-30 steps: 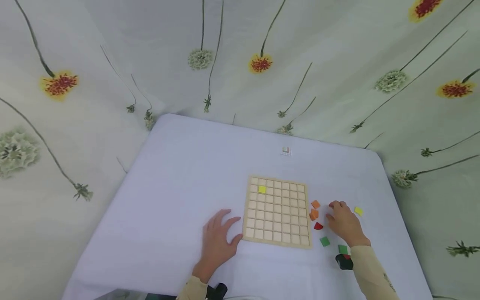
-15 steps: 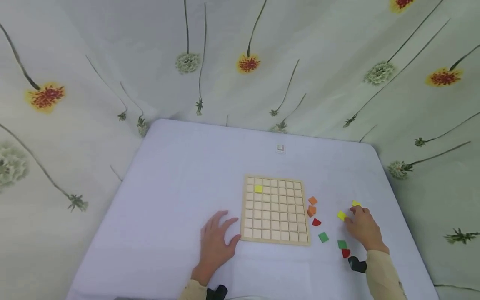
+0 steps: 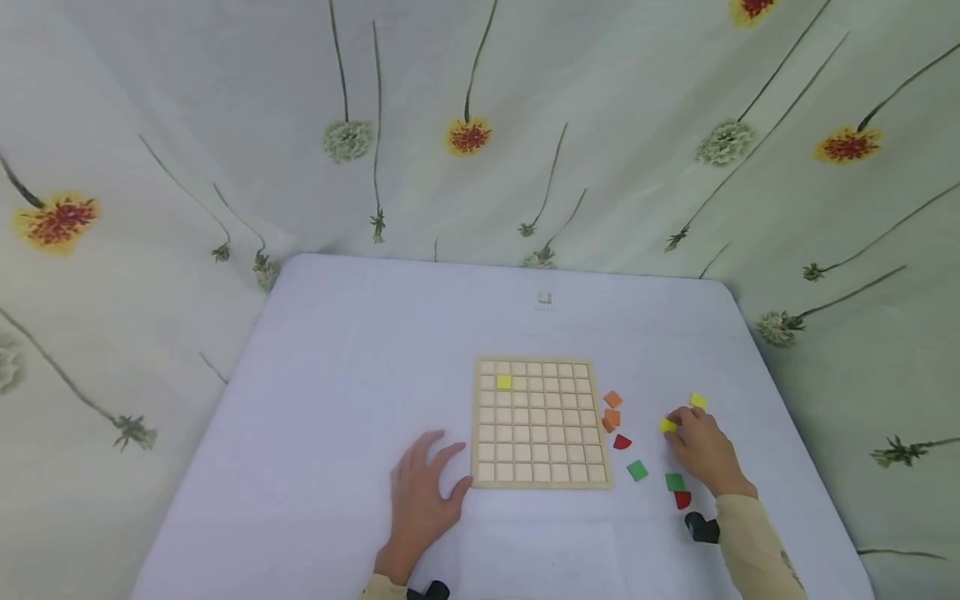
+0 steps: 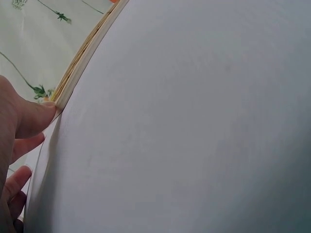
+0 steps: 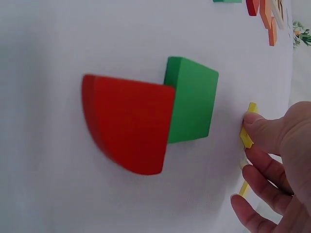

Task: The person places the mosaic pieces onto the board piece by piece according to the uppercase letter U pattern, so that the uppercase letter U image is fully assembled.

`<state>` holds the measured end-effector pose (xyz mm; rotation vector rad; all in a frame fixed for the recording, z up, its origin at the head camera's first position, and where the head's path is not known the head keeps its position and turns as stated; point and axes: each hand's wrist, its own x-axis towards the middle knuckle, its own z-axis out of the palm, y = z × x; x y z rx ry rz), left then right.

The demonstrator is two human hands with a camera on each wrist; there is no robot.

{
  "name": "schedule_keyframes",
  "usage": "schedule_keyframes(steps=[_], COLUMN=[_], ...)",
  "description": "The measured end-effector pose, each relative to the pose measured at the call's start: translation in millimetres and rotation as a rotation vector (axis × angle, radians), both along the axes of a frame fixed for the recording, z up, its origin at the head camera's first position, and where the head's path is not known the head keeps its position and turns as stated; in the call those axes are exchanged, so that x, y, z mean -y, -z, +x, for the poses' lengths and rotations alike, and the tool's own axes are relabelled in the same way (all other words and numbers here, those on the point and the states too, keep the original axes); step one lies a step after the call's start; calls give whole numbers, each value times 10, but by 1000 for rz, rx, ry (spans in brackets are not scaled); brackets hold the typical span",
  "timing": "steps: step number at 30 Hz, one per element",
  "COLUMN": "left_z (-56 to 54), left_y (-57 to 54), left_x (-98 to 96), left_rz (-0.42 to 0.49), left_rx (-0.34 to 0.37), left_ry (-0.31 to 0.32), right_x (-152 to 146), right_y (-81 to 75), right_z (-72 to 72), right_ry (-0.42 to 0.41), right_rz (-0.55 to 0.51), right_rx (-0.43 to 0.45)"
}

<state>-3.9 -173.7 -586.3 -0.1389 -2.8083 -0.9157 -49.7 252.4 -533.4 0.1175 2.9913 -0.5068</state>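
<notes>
A wooden grid board (image 3: 542, 487) lies flat on the table, with one yellow square tile (image 3: 503, 382) in its upper left part. My left hand (image 3: 423, 500) rests at the board's lower left corner, fingers spread and thumb touching the edge; the left wrist view shows that thumb (image 4: 36, 119) against the rim. To the right of the board, my right hand (image 3: 703, 450) pinches another yellow tile (image 5: 248, 127) between thumb and forefinger, at the tabletop. A further yellow tile (image 3: 698, 400) lies just beyond the fingers.
Between board and right hand lie orange tiles (image 3: 612, 399), a red quarter-round piece (image 3: 622, 442) and a green square (image 3: 637, 471). Nearer the right wrist, a second red quarter-round (image 5: 129, 124) touches a green square (image 5: 194, 102). A small printed card (image 3: 545, 300) sits farther back.
My right hand went right to the yellow tiles, then slightly back left, now gripping the nearer one. My left hand stays by the board. The head view has shifted.
</notes>
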Motion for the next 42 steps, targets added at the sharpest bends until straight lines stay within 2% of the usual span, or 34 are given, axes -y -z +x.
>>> schedule_keyframes(steps=[10,21,26,31,36,42], left_z=[1,22,24,27,18,11], left_y=[22,45,40,24,36,23], left_x=[-1,-13,-8,-2,-3,4], left_rz=[-1,1,1,3,-7,-11], left_rx=[-2,37,48,13,-24,5], left_ry=[-18,-18,-14,-9,-12,-12], right_x=[35,104,271,497,713,973], right_y=[26,-93,-155,-226,-269,-293], right_z=[-42,-95,-158,-227,-315,-414], right_ry=[-45,-55,-46,-45,-103,-202], right_rz=[132,107,101,88,70,65], right_rx=[4,37,62,65,38,27])
